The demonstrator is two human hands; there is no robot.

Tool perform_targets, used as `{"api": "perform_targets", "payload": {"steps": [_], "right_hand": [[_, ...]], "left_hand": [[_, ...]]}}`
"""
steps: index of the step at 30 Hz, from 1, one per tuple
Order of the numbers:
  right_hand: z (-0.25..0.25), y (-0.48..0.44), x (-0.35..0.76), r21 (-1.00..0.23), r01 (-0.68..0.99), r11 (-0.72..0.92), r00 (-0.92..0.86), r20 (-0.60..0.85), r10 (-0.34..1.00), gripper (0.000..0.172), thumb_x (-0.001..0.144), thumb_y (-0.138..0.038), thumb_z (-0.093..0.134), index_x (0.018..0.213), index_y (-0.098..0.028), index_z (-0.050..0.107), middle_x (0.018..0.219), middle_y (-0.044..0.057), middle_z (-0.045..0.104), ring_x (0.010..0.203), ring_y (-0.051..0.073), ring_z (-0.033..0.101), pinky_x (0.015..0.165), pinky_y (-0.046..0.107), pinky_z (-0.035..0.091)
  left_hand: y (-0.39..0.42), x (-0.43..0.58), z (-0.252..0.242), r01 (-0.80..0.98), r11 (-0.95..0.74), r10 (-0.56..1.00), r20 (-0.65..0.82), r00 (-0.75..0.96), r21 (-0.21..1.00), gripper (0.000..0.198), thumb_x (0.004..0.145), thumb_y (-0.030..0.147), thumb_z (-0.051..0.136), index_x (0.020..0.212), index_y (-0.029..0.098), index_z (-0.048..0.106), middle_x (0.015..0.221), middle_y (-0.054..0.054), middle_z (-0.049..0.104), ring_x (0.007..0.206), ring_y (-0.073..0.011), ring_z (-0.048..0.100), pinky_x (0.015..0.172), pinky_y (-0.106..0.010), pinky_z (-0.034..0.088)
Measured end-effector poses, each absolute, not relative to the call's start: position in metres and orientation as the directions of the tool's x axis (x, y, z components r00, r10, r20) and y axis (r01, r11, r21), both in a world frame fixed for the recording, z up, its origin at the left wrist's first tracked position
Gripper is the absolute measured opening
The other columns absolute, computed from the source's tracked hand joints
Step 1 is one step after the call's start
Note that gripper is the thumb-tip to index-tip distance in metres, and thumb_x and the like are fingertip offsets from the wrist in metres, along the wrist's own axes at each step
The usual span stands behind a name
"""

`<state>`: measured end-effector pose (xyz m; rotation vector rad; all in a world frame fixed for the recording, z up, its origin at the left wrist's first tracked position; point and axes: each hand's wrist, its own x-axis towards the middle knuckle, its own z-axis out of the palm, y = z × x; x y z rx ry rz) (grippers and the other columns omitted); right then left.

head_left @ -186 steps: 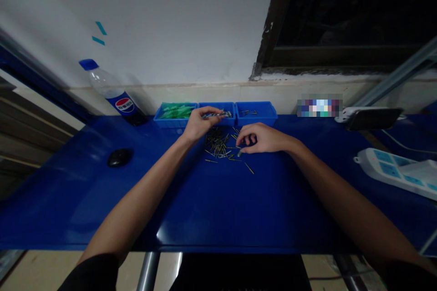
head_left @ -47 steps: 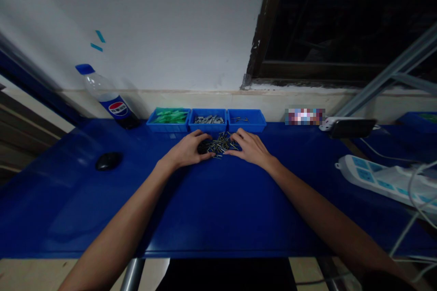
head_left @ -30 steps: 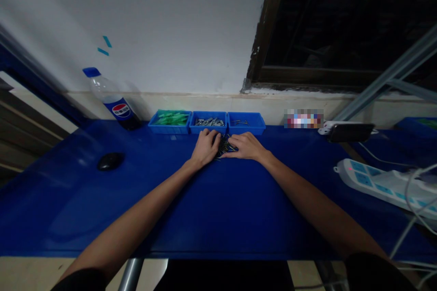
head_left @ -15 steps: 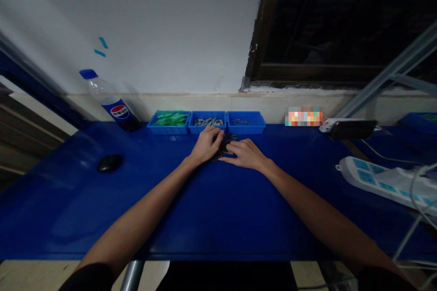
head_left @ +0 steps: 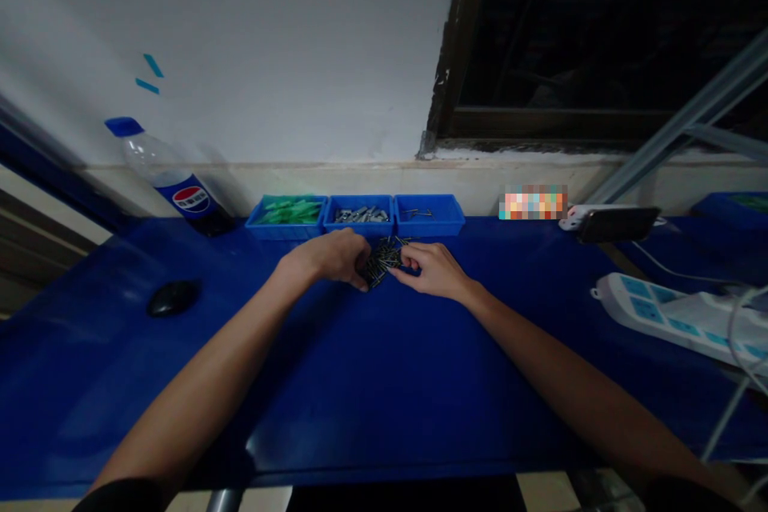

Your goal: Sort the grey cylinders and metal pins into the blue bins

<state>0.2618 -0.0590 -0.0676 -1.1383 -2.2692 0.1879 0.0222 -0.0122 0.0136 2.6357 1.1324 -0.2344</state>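
A pile of thin dark and brassy screws [head_left: 382,258] lies on the blue table [head_left: 372,384], between my two hands. My left hand [head_left: 337,258] rests at the pile's left edge, its fingers bent and the thumb apart from them. From the right side my right hand [head_left: 435,269] touches the pile, fingers curled and thumb stretched out below them. A gap shows between thumb and fingers on both hands, and no screw is visibly gripped. The undersides of the fingers are hidden.
Behind the pile stand three blue bins: one with green plastic pieces [head_left: 291,211], one with grey metal parts [head_left: 362,214], one with a few screws [head_left: 418,214]. A cola bottle [head_left: 190,198] and black mouse [head_left: 173,298] are left; a phone [head_left: 619,224] and power strip [head_left: 645,312] right.
My left hand has moved left, away from my right hand, uncovering more of the screw pile. My right hand stays by the pile. The camera view has shifted slightly.
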Motion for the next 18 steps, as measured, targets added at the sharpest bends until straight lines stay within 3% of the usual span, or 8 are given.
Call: {"api": "perform_targets", "payload": {"steps": [5, 10, 13, 18], "right_hand": [[-0.067, -0.058, 0.262, -0.415, 0.675, 0.610, -0.421, 0.461, 0.781, 0.029, 0.096, -0.039, 0.064, 0.074, -0.023, 0.052, 0.070, -0.002, 0.058, 0.061, 0.013, 0.051, 0.060, 0.028, 0.034], [-0.068, -0.057, 0.263, -0.445, 0.667, 0.597, -0.384, 0.481, 0.788, 0.029, 0.097, -0.038, 0.062, 0.074, -0.023, 0.052, 0.068, -0.003, 0.056, 0.059, 0.013, 0.050, 0.059, 0.028, 0.034], [-0.069, -0.056, 0.264, -0.462, 0.653, 0.600, -0.385, 0.480, 0.788, 0.029, 0.097, -0.037, 0.062, 0.073, -0.023, 0.053, 0.067, -0.003, 0.055, 0.058, 0.013, 0.050, 0.058, 0.028, 0.034], [-0.070, -0.054, 0.265, -0.493, 0.623, 0.607, -0.372, 0.495, 0.785, 0.030, 0.097, -0.037, 0.062, 0.072, -0.023, 0.053, 0.065, -0.003, 0.053, 0.057, 0.013, 0.047, 0.057, 0.029, 0.034]], "left_hand": [[-0.022, 0.034, 0.009, 0.733, -0.664, 0.702, -0.215, 0.679, 0.148, 0.030, 0.065, 0.041, 0.094, 0.066, 0.022, 0.071, 0.060, -0.001, 0.066, 0.056, -0.0186, 0.061, 0.054, -0.029, 0.039], [-0.023, 0.037, 0.009, 0.717, -0.681, 0.697, -0.167, 0.697, 0.150, 0.007, 0.073, 0.018, 0.081, 0.071, 0.022, 0.075, 0.069, -0.004, 0.073, 0.062, -0.0208, 0.066, 0.060, -0.031, 0.045], [-0.023, 0.036, 0.007, 0.695, -0.699, 0.681, -0.142, 0.719, 0.170, 0.016, 0.072, 0.007, 0.070, 0.070, 0.021, 0.076, 0.070, -0.006, 0.074, 0.062, -0.0205, 0.066, 0.058, -0.031, 0.043], [-0.021, 0.036, 0.004, 0.675, -0.716, 0.658, -0.150, 0.738, 0.176, 0.019, 0.072, 0.006, 0.066, 0.072, 0.020, 0.077, 0.073, -0.008, 0.075, 0.064, -0.0214, 0.066, 0.061, -0.033, 0.045]]}}
